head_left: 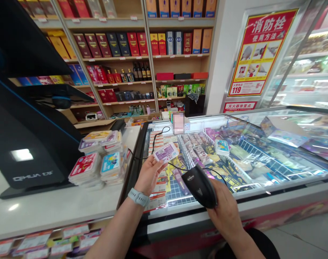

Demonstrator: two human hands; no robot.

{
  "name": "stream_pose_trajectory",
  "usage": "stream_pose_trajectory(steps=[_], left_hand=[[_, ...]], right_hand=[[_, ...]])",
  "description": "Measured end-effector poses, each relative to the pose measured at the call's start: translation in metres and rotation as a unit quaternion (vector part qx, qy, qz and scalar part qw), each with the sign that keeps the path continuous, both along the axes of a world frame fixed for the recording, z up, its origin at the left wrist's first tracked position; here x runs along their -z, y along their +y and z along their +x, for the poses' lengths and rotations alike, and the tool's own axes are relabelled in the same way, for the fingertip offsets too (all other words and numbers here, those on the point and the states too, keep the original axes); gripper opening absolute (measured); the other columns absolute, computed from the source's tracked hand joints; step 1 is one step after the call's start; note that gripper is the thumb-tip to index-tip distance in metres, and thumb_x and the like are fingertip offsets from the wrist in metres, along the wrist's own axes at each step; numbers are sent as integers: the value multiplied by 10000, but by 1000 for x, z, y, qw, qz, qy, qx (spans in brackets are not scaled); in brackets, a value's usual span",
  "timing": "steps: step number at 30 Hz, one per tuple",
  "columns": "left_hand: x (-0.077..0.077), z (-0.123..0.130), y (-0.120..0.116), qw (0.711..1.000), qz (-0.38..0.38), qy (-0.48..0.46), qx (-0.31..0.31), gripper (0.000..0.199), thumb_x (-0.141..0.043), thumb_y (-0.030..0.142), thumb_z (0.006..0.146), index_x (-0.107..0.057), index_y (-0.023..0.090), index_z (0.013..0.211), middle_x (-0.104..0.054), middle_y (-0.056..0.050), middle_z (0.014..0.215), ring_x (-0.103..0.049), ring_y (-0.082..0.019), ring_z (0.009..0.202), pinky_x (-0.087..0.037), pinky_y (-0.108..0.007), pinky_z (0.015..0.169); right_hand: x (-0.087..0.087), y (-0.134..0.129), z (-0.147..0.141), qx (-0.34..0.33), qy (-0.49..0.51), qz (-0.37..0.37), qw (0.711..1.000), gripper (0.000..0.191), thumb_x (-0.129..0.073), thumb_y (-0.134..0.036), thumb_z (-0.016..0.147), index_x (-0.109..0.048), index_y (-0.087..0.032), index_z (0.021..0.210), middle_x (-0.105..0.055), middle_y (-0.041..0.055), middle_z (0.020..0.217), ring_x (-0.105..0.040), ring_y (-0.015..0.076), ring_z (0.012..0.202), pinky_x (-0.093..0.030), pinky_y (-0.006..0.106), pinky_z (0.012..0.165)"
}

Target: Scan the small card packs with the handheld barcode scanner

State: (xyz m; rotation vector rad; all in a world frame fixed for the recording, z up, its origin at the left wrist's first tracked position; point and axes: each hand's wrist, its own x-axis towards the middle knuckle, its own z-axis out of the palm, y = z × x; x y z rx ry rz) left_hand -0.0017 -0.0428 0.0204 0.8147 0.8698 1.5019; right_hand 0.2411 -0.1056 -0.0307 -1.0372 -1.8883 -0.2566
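My left hand [149,175] holds a flat white-and-purple packet [166,152] by its edge, tilted up above the freezer's glass top. A pale grey watch band [138,197] circles that wrist. My right hand [225,212] grips a black handheld barcode scanner [199,186], its nose pointing up and to the left, toward the packet and a short way from it. A thin black cable [164,132] loops from the scanner across the glass behind the packet.
A glass-topped chest freezer [272,187] full of packaged goods lies under my hands. Stacks of similar packets [99,162] stand on the white counter [45,212] to the left, beside a black checkout terminal [26,144]. Shelves of boxed liquor [112,45] rise behind.
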Motion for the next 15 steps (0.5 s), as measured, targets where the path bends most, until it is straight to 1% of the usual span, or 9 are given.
stream_pose_trajectory(steps=[3,7,10,13,15], left_hand=[[7,1,4,1000,-17,1,-2,390,-771,202,665,-633,165,1028,-692,-79,1078,-637,-159,982,-484,-285,877],[18,-3,5,1000,-28,9,-5,359,-759,207,667,-642,164,1003,-699,-65,1025,-637,-127,898,-473,-232,795],[21,-6,4,999,-29,18,-13,324,-734,236,695,-651,171,1002,-700,-52,1000,-633,-107,829,-465,-210,733],[19,-7,5,999,-24,0,-31,314,-731,254,704,-657,169,997,-706,-52,970,-644,-120,824,-481,-231,759],[18,-6,7,998,-25,-35,-36,270,-725,245,716,-659,158,963,-709,-56,949,-653,-132,828,-497,-256,794]], right_hand=[[0,0,1,-1,-3,2,1000,452,-440,-159,840,-430,-166,1293,-608,133,1109,-579,270,1040,-504,454,869],[-3,-2,0,-1,-9,11,1000,463,-438,-136,822,-430,-157,1284,-608,133,1092,-580,264,1024,-509,444,861],[-5,-2,-1,0,-6,12,1000,458,-434,-135,824,-437,-176,1280,-613,122,1077,-588,260,1011,-514,440,852],[-7,-2,-2,-3,-5,9,1000,446,-435,-150,834,-444,-179,1279,-615,127,1091,-591,265,1021,-512,449,859],[-7,-2,-1,-6,-4,2,1000,441,-441,-164,839,-445,-184,1279,-615,129,1101,-596,269,1022,-512,455,861]])
